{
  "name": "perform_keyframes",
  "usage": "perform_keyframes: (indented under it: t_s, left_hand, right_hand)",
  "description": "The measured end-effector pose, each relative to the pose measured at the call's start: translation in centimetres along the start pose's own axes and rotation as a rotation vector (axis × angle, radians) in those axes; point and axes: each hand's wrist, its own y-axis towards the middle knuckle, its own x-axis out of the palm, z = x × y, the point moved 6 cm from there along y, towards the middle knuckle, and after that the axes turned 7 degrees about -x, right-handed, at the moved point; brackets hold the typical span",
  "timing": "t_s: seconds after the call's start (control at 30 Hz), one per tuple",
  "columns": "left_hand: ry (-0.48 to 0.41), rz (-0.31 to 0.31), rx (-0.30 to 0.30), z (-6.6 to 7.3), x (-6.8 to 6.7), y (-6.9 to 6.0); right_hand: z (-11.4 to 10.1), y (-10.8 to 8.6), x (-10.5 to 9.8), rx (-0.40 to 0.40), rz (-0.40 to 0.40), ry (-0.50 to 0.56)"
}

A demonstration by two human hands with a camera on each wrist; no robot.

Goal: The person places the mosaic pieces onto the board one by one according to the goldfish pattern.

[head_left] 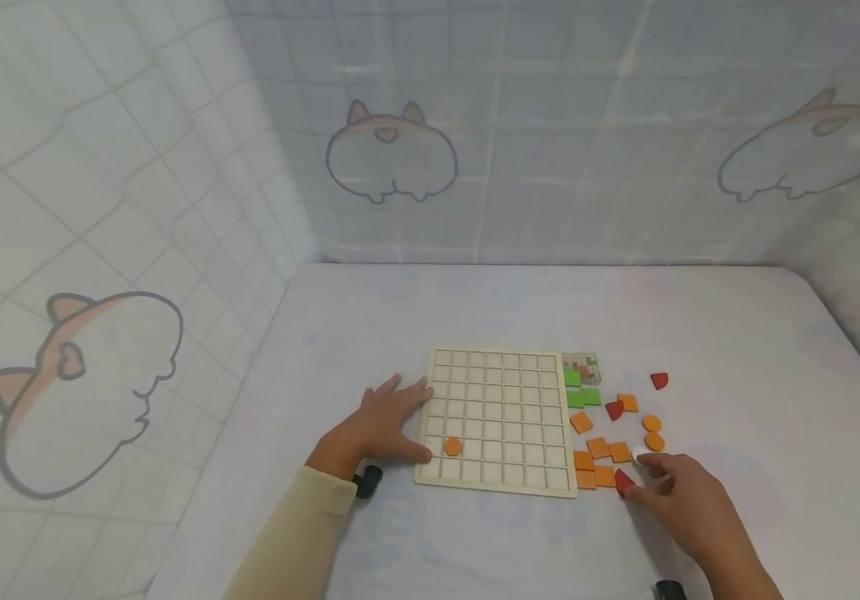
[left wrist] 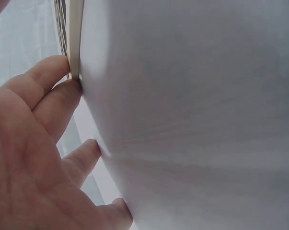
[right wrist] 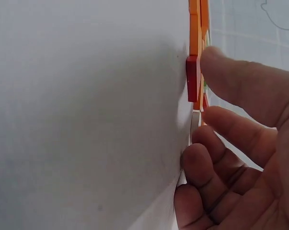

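1. Head view: we've got one board (head_left: 493, 417), left hand (head_left: 379, 425) spread against its left edge, one orange disc (head_left: 453, 447) on it.
2. Our right hand (head_left: 688, 498)'s loosely curved, gripping nothing, thumb by one of three red wedges (head_left: 622, 481).

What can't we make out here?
Head: print on the card, too small.
Left wrist: most of the board, seen edge-on and cut off by the top edge.
Right wrist: part of the white piece, covered by the right hand.
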Motion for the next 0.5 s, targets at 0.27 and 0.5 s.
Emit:
perform_keyframes:
  t_s: [0.27,0.5]
  left_hand:
    - [0.033,-0.021,0.011,-0.22,-0.05,0.27]
    - [0.006,-0.012,0.011,0.01,-0.16,0.16]
  right_hand:
    - [-0.06,0.22,0.79,-0.033,-0.014,-0.014]
    - [-0.45,0.4,0.64,-0.051,-0.023,-0.052]
